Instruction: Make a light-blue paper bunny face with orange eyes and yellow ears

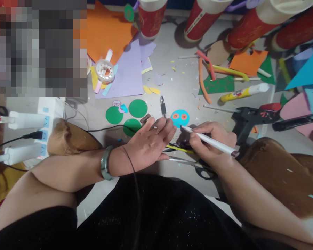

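My right hand [211, 139] grips a white marker [211, 141] with a brown end. Its tip touches or hovers just over the lower edge of a small blue paper disc [176, 121] bearing two orange circles like eyes. Palm down, my left hand [156, 137] lies beside the disc, fingers extended toward it. A brown marker cap [145, 118] is by its outer finger; whether it is held I cannot tell. Just beyond the fingers is a black pen [163, 106]. Scissors [206, 172] lie partly hidden under the hands. Green paper discs [137, 108] are to the left.
Several red paper cups [152, 19] line the back. Glue gun [246, 121], glue stick [243, 92] and paper scraps [249, 62] lie right. Purple paper [127, 73] and a tape roll [104, 71] lie back left. A power strip [45, 121] with plugs and cables is at left.
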`<state>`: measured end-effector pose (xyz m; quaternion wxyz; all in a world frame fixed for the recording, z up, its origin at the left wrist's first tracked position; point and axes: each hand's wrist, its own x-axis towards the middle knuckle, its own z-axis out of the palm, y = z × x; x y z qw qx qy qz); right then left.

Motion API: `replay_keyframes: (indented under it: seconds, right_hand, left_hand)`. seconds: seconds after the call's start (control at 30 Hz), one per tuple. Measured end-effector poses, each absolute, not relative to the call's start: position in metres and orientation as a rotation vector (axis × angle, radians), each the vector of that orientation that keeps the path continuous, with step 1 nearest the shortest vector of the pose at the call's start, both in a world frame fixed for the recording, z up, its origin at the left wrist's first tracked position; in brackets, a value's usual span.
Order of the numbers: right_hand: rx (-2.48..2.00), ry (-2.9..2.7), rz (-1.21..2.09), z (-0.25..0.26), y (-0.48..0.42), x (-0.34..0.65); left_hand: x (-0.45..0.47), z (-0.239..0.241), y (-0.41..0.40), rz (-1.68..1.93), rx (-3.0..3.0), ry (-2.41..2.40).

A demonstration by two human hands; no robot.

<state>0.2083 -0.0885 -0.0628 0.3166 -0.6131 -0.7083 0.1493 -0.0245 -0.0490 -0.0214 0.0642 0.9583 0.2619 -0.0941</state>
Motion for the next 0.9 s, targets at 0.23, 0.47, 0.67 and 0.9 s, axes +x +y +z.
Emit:
replay_keyframes:
  seconds: [0.23, 0.47, 0.67, 0.9]
  right_hand:
    - [-1.643, -1.855, 0.439, -0.0633, -0.0890, 0.2096]
    - [-1.603, -1.860, 0.420, -0.0616, -0.0882, 0.2085]
    - [-1.636, -1.844, 0.422, -0.0634, -0.0883, 0.2083]
    - [-1.639, -1.820, 0.437, -0.0645, -0.0897, 0.2087]
  left_hand:
    - [-0.0242, -0.0199, -0.0489, -0.281, 2.860, 0.792]
    - [-0.0243, -0.0190, -0.0487, -0.283, 2.897, 0.787]
    - [-0.0247, -0.0197, -0.0486, -0.293, 2.889, 0.779]
    - [-0.0246, -0.0188, -0.0490, -0.286, 2.927, 0.784]
